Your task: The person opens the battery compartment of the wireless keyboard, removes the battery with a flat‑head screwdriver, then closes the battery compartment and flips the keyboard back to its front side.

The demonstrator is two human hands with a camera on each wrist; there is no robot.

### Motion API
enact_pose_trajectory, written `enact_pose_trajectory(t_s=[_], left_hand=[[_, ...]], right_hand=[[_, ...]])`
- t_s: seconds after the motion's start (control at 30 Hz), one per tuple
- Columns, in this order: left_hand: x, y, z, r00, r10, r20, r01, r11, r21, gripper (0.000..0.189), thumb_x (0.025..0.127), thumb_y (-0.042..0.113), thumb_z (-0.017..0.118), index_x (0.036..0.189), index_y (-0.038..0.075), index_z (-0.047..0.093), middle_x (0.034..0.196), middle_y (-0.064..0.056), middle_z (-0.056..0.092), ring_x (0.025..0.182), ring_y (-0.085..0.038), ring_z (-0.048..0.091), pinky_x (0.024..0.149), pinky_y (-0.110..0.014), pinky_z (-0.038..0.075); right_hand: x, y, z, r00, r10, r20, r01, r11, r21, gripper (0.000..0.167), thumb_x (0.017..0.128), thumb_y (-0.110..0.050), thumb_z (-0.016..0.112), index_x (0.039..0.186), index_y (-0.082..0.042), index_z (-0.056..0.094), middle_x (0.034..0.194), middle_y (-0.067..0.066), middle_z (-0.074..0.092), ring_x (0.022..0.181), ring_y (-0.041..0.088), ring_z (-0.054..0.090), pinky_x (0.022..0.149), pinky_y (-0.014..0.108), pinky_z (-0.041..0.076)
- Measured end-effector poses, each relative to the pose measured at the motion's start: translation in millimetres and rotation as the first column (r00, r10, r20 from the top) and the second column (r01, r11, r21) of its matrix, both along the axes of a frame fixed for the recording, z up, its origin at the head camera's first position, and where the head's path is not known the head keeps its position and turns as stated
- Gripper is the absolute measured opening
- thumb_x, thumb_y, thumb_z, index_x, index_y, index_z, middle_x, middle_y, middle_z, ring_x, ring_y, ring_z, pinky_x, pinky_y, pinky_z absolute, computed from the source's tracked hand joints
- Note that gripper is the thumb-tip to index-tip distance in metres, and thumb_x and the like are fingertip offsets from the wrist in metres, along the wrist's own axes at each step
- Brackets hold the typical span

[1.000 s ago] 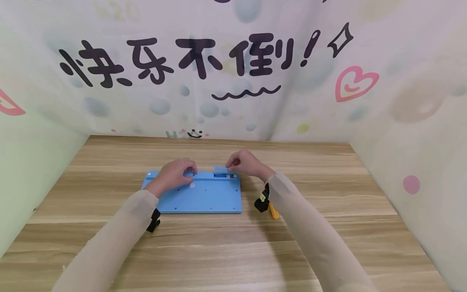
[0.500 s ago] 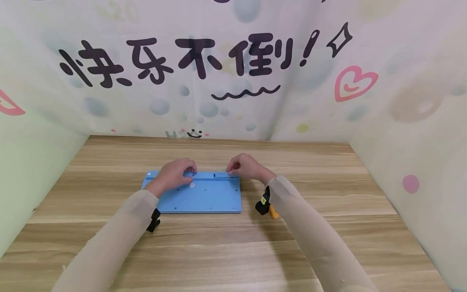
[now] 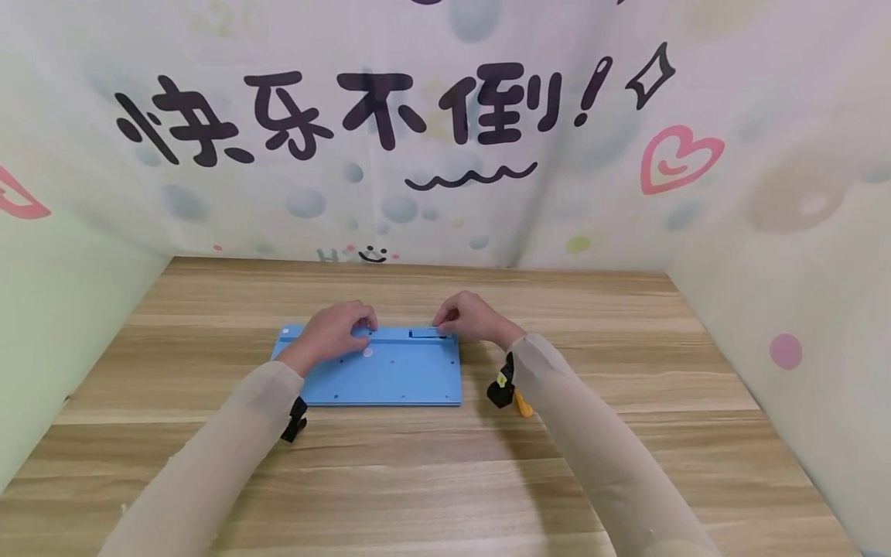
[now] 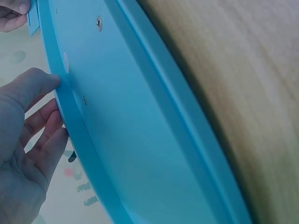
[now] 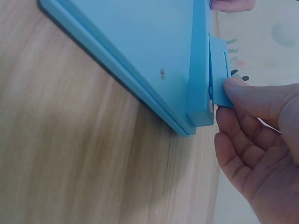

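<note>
A blue keyboard (image 3: 390,379) lies underside up on the table, with small screws and round pads showing. My left hand (image 3: 332,333) holds its raised far edge, thumb on the near side and fingers behind, as the left wrist view shows. At the right end of that edge, my right hand (image 3: 475,317) pinches a small blue battery cover (image 5: 219,70) between thumb and index finger. The cover sits tilted against the battery compartment, one side standing off the opening. Its other fingers curl loosely below. What lies inside the compartment is mostly hidden by the cover.
The wooden table (image 3: 431,487) runs back to a printed cloth wall (image 3: 418,216). An orange object (image 3: 522,403), partly hidden by the right forearm and the black wrist camera (image 3: 500,393), lies right of the keyboard.
My right hand has brought the battery cover down and nearer, from above the exposed compartment to against its opening. The left hand and the keyboard have stayed in place.
</note>
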State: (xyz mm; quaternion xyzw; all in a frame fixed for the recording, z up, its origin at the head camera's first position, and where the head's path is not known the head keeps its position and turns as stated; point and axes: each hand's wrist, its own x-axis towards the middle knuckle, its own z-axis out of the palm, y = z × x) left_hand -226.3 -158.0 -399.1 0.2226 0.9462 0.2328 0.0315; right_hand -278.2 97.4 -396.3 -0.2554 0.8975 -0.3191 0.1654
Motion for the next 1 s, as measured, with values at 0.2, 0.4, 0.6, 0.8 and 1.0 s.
enact_pose_trajectory(t_s=[0.2, 0.4, 0.6, 0.8, 1.0], left_hand=[[0.0, 0.4, 0.3, 1.000, 0.004, 0.002, -0.004, 1.000, 0.001, 0.016, 0.080, 0.009, 0.069, 0.095, 0.010, 0.063, 0.093, -0.002, 0.058, 0.088, -0.021, 0.053, 0.081, -0.040, 0.045], [-0.3, 0.8, 0.0, 1.000, 0.005, 0.003, -0.005, 1.000, -0.001, 0.016, 0.080, 0.010, 0.069, 0.096, 0.010, 0.063, 0.094, -0.002, 0.059, 0.088, -0.020, 0.053, 0.081, -0.040, 0.045], [-0.3, 0.5, -0.6, 1.000, 0.003, -0.003, -0.003, 1.000, -0.001, 0.017, 0.080, 0.010, 0.069, 0.096, 0.010, 0.063, 0.094, -0.002, 0.059, 0.089, -0.020, 0.053, 0.081, -0.040, 0.045], [-0.2, 1.0, -1.3, 1.000, 0.003, -0.007, -0.003, 1.000, -0.009, 0.016, 0.080, 0.010, 0.069, 0.095, 0.011, 0.063, 0.094, -0.002, 0.058, 0.088, -0.020, 0.053, 0.081, -0.040, 0.045], [-0.3, 1.5, -1.4, 1.000, 0.002, -0.003, -0.002, 1.000, -0.011, 0.016, 0.080, 0.010, 0.069, 0.095, 0.011, 0.063, 0.093, -0.002, 0.058, 0.088, -0.020, 0.053, 0.080, -0.040, 0.045]], right_hand=[[-2.2, 0.2, 0.5, 1.000, 0.012, 0.015, -0.012, 1.000, 0.013, 0.005, 0.085, -0.007, 0.065, 0.088, -0.007, 0.069, 0.082, 0.000, 0.064, 0.076, 0.013, 0.058, 0.068, 0.024, 0.049], [-5.8, -1.4, 3.6, 0.999, 0.035, 0.020, -0.036, 0.998, 0.046, 0.006, 0.084, -0.006, 0.065, 0.088, -0.007, 0.070, 0.084, 0.000, 0.066, 0.077, 0.012, 0.059, 0.070, 0.024, 0.049], [-9.2, -4.5, 8.7, 0.998, 0.059, 0.034, -0.062, 0.993, 0.096, 0.007, 0.083, -0.007, 0.067, 0.087, -0.007, 0.072, 0.084, 0.000, 0.067, 0.076, 0.012, 0.059, 0.071, 0.024, 0.049], [-12.5, -6.5, 10.4, 0.996, 0.067, 0.059, -0.073, 0.991, 0.116, 0.005, 0.082, -0.009, 0.069, 0.084, -0.009, 0.073, 0.082, -0.001, 0.067, 0.074, 0.012, 0.057, 0.071, 0.024, 0.047], [-14.7, -8.7, 7.7, 0.997, 0.053, 0.059, -0.060, 0.990, 0.124, 0.004, 0.081, -0.009, 0.070, 0.081, -0.011, 0.073, 0.081, -0.003, 0.067, 0.075, 0.012, 0.057, 0.071, 0.024, 0.047]])
